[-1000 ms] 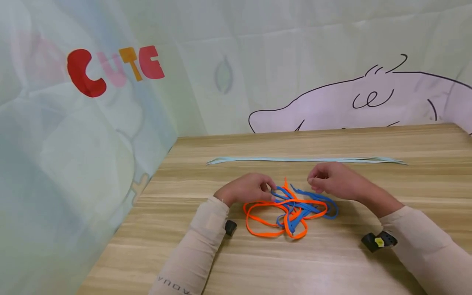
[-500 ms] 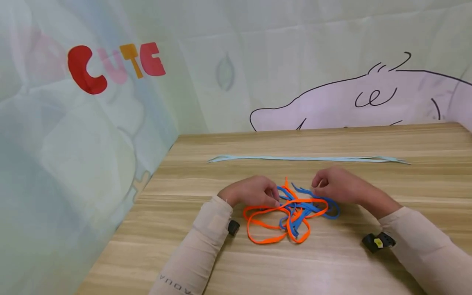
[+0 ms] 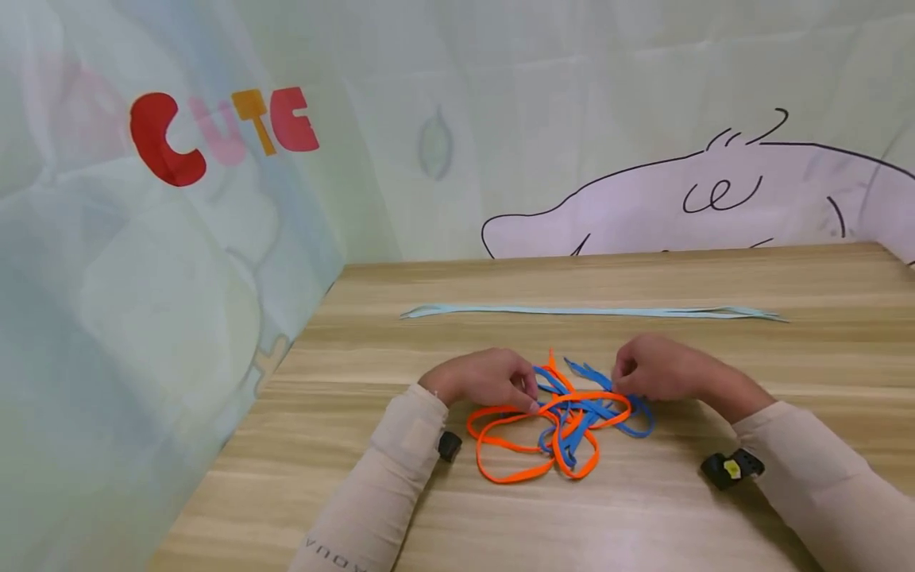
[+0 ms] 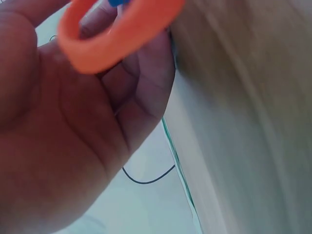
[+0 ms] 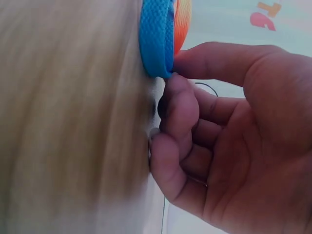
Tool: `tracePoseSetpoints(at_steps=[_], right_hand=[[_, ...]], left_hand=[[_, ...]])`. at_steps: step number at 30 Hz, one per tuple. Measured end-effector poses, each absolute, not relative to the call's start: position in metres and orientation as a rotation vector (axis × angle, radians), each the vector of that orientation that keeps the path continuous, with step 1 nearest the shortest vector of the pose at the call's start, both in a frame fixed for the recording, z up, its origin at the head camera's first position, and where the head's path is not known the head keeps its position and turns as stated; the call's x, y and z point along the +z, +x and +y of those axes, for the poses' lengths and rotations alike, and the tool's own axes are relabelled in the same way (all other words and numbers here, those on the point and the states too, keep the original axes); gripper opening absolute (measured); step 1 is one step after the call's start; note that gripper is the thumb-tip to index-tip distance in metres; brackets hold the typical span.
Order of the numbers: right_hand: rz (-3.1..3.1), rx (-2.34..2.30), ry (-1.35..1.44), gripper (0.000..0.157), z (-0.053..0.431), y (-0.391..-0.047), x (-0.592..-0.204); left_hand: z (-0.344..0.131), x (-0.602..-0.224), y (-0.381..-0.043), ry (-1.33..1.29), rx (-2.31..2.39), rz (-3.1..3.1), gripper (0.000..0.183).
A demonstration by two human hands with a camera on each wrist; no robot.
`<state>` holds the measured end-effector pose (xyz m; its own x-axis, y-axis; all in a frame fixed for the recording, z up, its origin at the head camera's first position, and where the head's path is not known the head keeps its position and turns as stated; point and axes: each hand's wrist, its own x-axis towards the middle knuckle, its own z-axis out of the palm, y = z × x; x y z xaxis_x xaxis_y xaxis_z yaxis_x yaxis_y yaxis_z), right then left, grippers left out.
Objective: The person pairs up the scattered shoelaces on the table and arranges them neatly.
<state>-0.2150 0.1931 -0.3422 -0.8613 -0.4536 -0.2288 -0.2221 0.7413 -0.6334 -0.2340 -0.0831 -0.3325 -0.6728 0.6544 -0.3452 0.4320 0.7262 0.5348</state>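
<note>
A loose tangle of an orange shoelace (image 3: 515,478) and a blue shoelace (image 3: 646,425) lies on the table between both hands. At its left side my left hand (image 3: 489,377) has curled fingers and seems to pinch the orange shoelace; the fingertips are cut off in the left wrist view, where an orange loop (image 4: 105,56) crosses the palm side. My right hand (image 3: 661,369) works at the right side of the tangle. In the right wrist view its thumb and forefinger pinch a folded blue lace (image 5: 156,44), with orange lace behind it.
Farther back on the wooden table (image 3: 343,445), a pale blue shoelace (image 3: 572,311) is laid out straight from left to right. Printed cloth walls (image 3: 400,143) stand along the table's back and left sides.
My left hand has moved slightly toward the front edge, and the orange loops have shifted with it. The right hand has come down onto the blue shoelace and pinches it.
</note>
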Motion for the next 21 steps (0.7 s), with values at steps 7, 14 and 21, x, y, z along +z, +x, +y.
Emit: tracePoseSetpoints(at_steps=[7,14,21], right_hand=[[2.505,-0.979,-0.554,0.014,0.194,-0.214,-0.338],[2.479,-1.006,-0.579,0.015,0.195,-0.214,-0.334],[2.483,-1.039,-0.647,0.015,0.195,-0.212,-0.33]], left_hand=[[-0.083,-0.33,-0.235,0.799,0.573,2.412,0.018],[-0.085,-0.33,-0.235,0.828,0.603,2.421,0.021],[-0.086,-0.33,-0.235,0.821,0.621,2.406,0.022]])
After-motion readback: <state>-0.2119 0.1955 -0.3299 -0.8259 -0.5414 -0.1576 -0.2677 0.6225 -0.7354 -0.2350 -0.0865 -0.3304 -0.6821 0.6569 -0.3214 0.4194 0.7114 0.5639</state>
